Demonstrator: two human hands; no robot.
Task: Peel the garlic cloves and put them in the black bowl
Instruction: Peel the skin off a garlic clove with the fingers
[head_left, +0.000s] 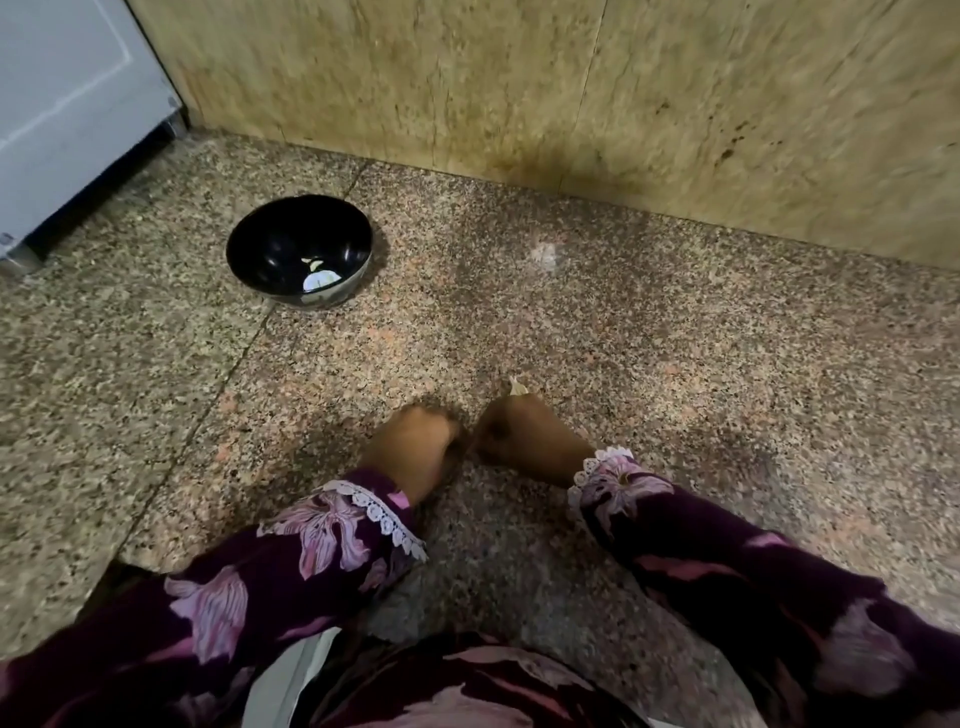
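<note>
Garlic, a pale papery clove, pokes up above the curled fingers of the right hand, which grips it; most of the clove is hidden. The left hand is fisted just beside it, knuckles nearly touching, and whether it holds anything cannot be told. A glossy round black bowl stands well apart, up and to the left on the speckled granite floor, with a few whitish bits inside, blurred. A pale scrap lies near the beige stone wall. Purple floral sleeves with lace cuffs are cut off below. No writing is legible.
</note>
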